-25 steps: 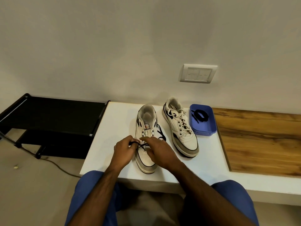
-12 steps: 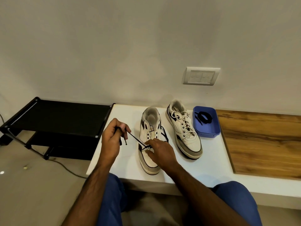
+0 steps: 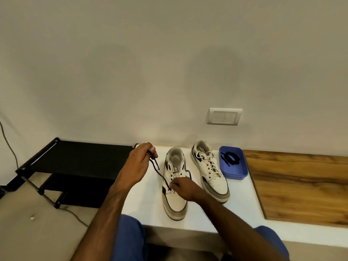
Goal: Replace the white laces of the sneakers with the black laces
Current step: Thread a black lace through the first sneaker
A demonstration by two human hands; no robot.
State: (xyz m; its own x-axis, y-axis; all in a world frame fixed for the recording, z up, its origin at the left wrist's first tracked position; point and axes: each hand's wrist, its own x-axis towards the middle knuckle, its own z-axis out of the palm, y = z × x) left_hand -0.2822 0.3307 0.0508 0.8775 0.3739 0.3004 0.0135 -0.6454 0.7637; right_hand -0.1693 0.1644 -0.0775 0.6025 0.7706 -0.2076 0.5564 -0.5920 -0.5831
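Landmark: the near sneaker (image 3: 174, 187), lying toe toward the person on the white tabletop (image 3: 143, 200).

Left hand (image 3: 138, 164) is raised up and to the left of that sneaker, fingers curled round one end of the black lace (image 3: 161, 176). The lace runs taut from there down to the lowest eyelets, with a short tail hanging off the fingers. Right hand (image 3: 183, 187) sits on the sneaker's vamp, fingertips pinching at the point where the lace enters. Whether it pinches the lace itself or just steadies the eyelet flap, cannot tell (too small).

Handling, my read:
- lace is light, limp and thin, with no stiffness except at the tip, so take it close to the aglet to steer it through a hole
- under tension it will probably slide through the eyelets easily; pull too hard and the other end could run out
- the sneaker is light enough to skid on the smooth top, so it likely needs a hand pinning it while the other pulls

The other sneaker (image 3: 209, 170) stands just right of the near one, its white laces (image 3: 208, 161) in place. Further right, touching or nearly so, a blue tray (image 3: 235, 173) holds the second black lace (image 3: 230, 157), coiled
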